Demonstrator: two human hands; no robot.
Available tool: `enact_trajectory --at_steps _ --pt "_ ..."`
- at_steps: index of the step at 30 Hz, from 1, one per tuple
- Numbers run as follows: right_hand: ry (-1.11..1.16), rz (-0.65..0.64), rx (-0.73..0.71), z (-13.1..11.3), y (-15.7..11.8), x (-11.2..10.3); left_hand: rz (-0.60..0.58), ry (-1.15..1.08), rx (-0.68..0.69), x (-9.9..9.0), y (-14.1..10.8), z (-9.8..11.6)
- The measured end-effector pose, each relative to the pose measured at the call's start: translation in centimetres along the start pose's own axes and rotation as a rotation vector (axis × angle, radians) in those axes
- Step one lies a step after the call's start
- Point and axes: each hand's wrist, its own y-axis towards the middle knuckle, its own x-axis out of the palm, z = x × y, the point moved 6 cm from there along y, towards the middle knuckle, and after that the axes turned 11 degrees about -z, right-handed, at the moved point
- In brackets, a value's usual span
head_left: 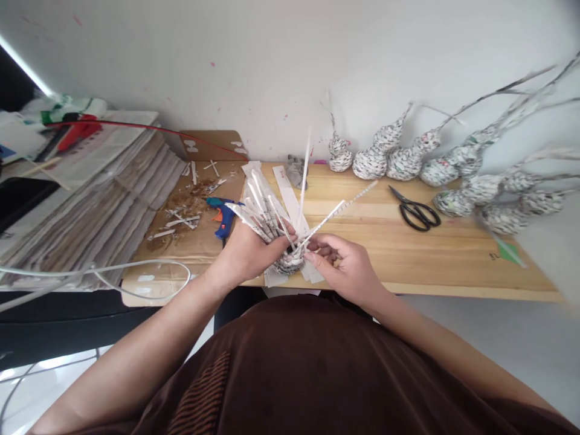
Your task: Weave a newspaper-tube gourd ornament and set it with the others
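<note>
Close to the table's front edge, a small woven paper piece has several rolled paper sticks rising from it. My left hand is wrapped round its left side, with the thumb pressing near the dark opening and a bunch of sticks fanning out above the fingers. From the right, my right hand pinches at the base of a rolled paper stick that slants up to the right. Another white stick points nearly straight up. The woven piece's underside and my left fingertips are hidden.
Black scissors lie on the wooden table. Several woven paper gourds line the wall. A blue glue gun rests on cardboard with paper scraps. Stacked newspapers and a white cable are at left.
</note>
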Motion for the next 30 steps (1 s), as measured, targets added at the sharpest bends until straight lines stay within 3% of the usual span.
enact_trajectory --at_steps 5,8,15,22,30 --pt "0.504 0.016 0.091 1.3 1.5 1.3 -0.010 0.030 -0.005 0.1 -0.4 0.2" --pt "0.617 0.033 0.089 1.2 2.0 1.7 -0.014 0.043 -0.010 0.2 -0.7 0.0" --pt "0.467 0.065 -0.132 -0.2 0.9 1.7 -0.003 0.053 -0.015 0.1 -1.3 -0.2" --pt "0.345 0.047 -0.209 -0.6 0.3 1.7 -0.039 0.126 0.066 0.2 -1.3 0.6" --pt "0.253 0.045 -0.269 -1.2 0.2 1.6 -0.089 0.150 0.058 0.1 -1.4 0.5"
